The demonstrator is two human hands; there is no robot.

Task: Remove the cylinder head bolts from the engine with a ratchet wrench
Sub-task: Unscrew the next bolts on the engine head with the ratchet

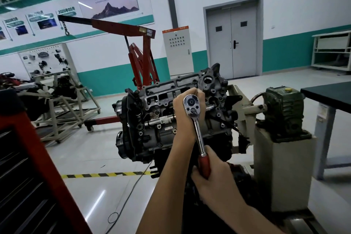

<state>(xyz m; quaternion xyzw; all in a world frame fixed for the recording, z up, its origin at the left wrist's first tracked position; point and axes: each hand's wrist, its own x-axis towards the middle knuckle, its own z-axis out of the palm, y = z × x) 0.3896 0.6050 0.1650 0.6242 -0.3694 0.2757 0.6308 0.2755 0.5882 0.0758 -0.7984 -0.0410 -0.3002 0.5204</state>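
The engine [152, 119] hangs on a stand, its cylinder head [171, 89] tilted toward me. A chrome ratchet wrench [197, 125] with a red handle points at the head. My left hand [184, 112] curls round the wrench just behind its round head and hides the socket and any bolt under it. My right hand [210, 178] grips the red handle, lower and nearer to me. Several dark bolt heads show along the head's upper edge.
A green gearbox [284, 108] on a beige pedestal carries the engine stand at the right. A dark table [330, 93] stands far right, a red tool cabinet [28, 176] near left, a red engine hoist [140, 53] behind. A cable lies across the floor.
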